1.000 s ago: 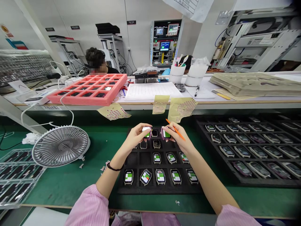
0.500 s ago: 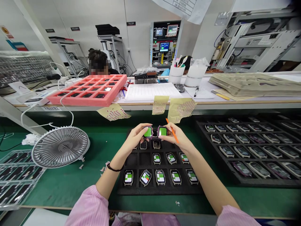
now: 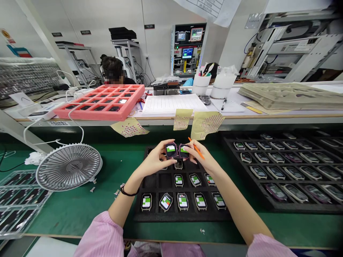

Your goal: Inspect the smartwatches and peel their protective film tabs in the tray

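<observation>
My left hand (image 3: 156, 157) is closed on a purple-framed smartwatch (image 3: 171, 149), thumb below and fingers along its upper edge. Beside it, a second purple-framed smartwatch (image 3: 183, 151) is gripped by my right hand (image 3: 200, 157), whose fingers reach over its lit screen. An orange stick-like tool (image 3: 196, 148) is also tucked in the right hand, slanting up and left. Both watch screens show green and white blocks. Below the hands lies a black foam tray (image 3: 164, 181) with several smartwatches in its pockets, many screens lit; the hands hide part of its back rows.
On the right is a larger black tray (image 3: 257, 184) of watches. A grey fan (image 3: 69, 167) and clear trays (image 3: 20, 203) stand left. The raised shelf holds a pink foam tray (image 3: 125, 107), paper sheets (image 3: 174, 103) and white cups (image 3: 200, 84). A person (image 3: 114, 69) sits behind.
The left thumb has come off its watch's screen to the lower edge, and right fingers now lie over the other screen. Both screens went from mostly green to green-and-white blocks on dark.
</observation>
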{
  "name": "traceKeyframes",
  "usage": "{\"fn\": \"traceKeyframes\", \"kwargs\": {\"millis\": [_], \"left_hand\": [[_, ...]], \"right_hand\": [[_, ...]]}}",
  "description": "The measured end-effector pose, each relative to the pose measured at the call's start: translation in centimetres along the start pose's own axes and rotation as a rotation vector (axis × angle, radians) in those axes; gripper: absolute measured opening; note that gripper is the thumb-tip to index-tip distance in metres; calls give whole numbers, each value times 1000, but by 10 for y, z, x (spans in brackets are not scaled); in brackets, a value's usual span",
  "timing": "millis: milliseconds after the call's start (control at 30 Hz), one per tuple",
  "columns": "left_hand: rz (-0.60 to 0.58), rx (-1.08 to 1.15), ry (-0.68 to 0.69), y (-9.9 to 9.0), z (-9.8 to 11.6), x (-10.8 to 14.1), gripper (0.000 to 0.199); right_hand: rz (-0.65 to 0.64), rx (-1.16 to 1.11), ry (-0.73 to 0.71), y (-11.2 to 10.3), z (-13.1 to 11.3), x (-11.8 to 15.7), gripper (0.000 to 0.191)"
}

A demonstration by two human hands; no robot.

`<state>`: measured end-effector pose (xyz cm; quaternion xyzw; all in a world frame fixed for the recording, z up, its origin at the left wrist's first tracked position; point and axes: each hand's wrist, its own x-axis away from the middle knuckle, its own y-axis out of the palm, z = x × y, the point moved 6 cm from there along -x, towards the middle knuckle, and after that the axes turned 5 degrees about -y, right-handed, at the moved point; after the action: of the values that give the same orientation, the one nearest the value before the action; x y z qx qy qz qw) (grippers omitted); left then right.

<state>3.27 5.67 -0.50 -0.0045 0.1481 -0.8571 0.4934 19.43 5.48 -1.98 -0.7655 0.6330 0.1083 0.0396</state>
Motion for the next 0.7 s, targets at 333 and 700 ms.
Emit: {"fn": "traceKeyframes", "kwargs": {"millis": [333, 700], "left_hand": [[123, -731, 349, 19, 8, 4, 42], [220, -641, 510, 12, 31, 12, 41]], "right_hand": [[-81, 128, 58, 14, 6, 9, 40], [-218, -45, 59, 17, -14, 15, 41]]}}
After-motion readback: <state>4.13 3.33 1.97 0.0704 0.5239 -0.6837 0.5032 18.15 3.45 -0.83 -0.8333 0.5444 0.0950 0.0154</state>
